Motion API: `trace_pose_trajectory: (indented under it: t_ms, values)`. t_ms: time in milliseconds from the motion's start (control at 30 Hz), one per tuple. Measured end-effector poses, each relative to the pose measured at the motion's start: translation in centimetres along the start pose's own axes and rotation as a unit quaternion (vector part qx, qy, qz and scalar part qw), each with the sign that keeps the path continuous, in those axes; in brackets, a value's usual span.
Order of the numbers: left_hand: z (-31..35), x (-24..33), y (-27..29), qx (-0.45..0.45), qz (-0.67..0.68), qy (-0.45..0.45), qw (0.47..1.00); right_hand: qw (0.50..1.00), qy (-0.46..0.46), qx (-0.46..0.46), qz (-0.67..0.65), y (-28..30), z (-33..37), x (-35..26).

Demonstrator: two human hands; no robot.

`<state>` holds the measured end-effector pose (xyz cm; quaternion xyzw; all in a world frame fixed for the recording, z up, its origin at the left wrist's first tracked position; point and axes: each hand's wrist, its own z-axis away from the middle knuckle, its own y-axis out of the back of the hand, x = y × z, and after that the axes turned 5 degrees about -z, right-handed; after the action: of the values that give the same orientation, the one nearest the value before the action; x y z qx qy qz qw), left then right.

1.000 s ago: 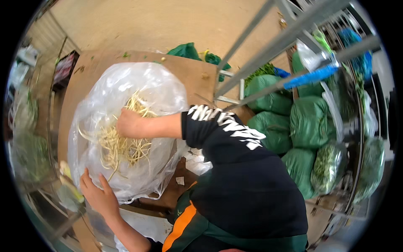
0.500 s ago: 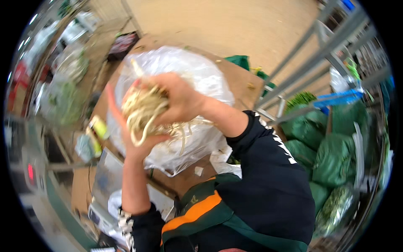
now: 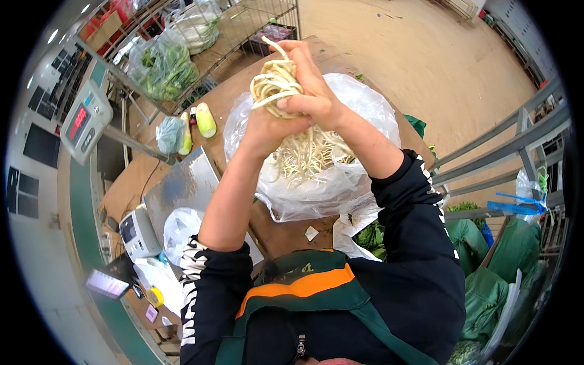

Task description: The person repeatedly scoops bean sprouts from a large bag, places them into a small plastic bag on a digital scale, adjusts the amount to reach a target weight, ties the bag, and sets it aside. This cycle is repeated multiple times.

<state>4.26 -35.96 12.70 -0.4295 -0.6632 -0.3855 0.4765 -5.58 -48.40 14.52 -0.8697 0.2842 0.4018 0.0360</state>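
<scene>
A looped bundle of long, pale cream vegetable strands point(image 3: 274, 82) is held up between both hands; their exact kind is unclear. My left hand point(image 3: 271, 132) grips it from below, its fingers mostly hidden. Wrapped round the far and right side is my right hand point(image 3: 317, 97), thumb pressed across the strands. One loose end sticks up beyond the fingers. Beneath my hands, a wide clear plastic bag point(image 3: 371, 112) lies open on the brown table point(image 3: 271, 228). Many thinner pale strands point(image 3: 304, 161) are heaped inside it.
A scale display point(image 3: 85, 121) on a post and a metal scale plate point(image 3: 185, 182) stand at left, near a pale green gourd point(image 3: 206, 120). A wire cart point(image 3: 225, 61) holds bagged vegetables at far left. Right are grey metal rails point(image 3: 505, 152) and green sacks point(image 3: 486, 304).
My hands, still gripping the bundle, are farther forward in the view, and the heap in the bag shows more clearly. The whole view has shifted, bringing the scale display into sight.
</scene>
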Motion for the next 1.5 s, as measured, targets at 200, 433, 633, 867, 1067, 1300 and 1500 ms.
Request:
trace_pose_trajectory:
  t_ms: [200, 433, 633, 867, 1067, 1300, 1500]
  values:
    - [-0.3, -2.8, -2.3, 0.107, 0.178, -0.058, 0.976, 0.99, -0.044, -0.05, 0.128, 0.5, -0.8, 2.1]
    - [-1.5, 2.3, 2.6, 0.215, 0.317, -0.074, 0.921, 0.879, -0.179, -0.204, -0.393, -1.5, 5.8, 2.4]
    - [-0.1, 2.8, 8.9, 0.272, 0.339, -0.085, 0.897, 0.85, -0.383, -0.1, -0.347, -4.2, 12.2, 1.7]
    - [6.4, -0.2, 10.5, 0.386, 0.308, -0.101, 0.864, 0.852, -0.369, 0.031, -0.371, -6.7, 13.1, -0.9]
    - [9.8, 4.0, 12.5, 0.407, 0.295, -0.179, 0.846, 0.978, -0.189, -0.024, -0.086, -13.0, 21.0, -6.7]
    - [15.9, 3.9, 7.3, 0.324, 0.306, -0.1, 0.89, 0.591, -0.299, 0.12, -0.74, -16.8, 13.3, -4.3]
    - [21.4, 0.7, 7.9, 0.24, 0.182, 0.068, 0.951, 0.828, -0.224, 0.004, -0.514, -15.6, 11.8, -3.2]
